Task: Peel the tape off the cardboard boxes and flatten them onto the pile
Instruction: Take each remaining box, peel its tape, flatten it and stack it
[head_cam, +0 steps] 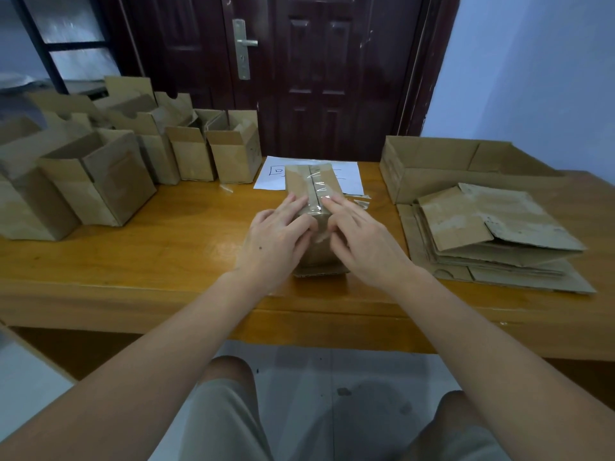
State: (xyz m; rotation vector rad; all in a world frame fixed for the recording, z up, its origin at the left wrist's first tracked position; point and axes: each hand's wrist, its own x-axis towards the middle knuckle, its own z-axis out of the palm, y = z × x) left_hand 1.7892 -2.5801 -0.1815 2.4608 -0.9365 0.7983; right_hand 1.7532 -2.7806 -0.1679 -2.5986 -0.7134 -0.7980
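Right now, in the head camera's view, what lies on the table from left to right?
Open cardboard boxes → left hand → taped box that both hands touch → right hand → pile of flattened cardboard, with a shallow open box behind it.

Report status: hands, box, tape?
Both hands, left and right, on taped box, fingers at near tape end. Tape still on. Flattened pile right; nothing blocking.
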